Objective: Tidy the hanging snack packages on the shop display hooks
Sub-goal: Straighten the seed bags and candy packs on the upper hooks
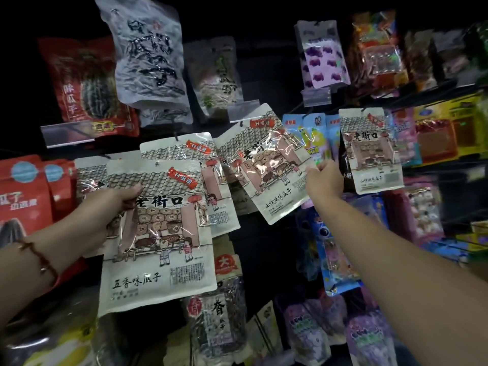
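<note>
Dark shop racks hang crowded with snack bags. My left hand [116, 204] grips the near sunflower-seed packet [158, 233] by its left edge, held off its hook; my right hand [326, 180] pinches the tilted packet [266, 165] at its right edge, still hanging.

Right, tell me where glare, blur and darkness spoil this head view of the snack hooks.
Head view: glare streaks the clear film on the tilted white seed pack pinched by the right hand; the pack in the left hand stays readable. The right-edge packets smear into blur, the backing behind the hooks is near black, and wide-angle bending leans the top grey pack.
</note>
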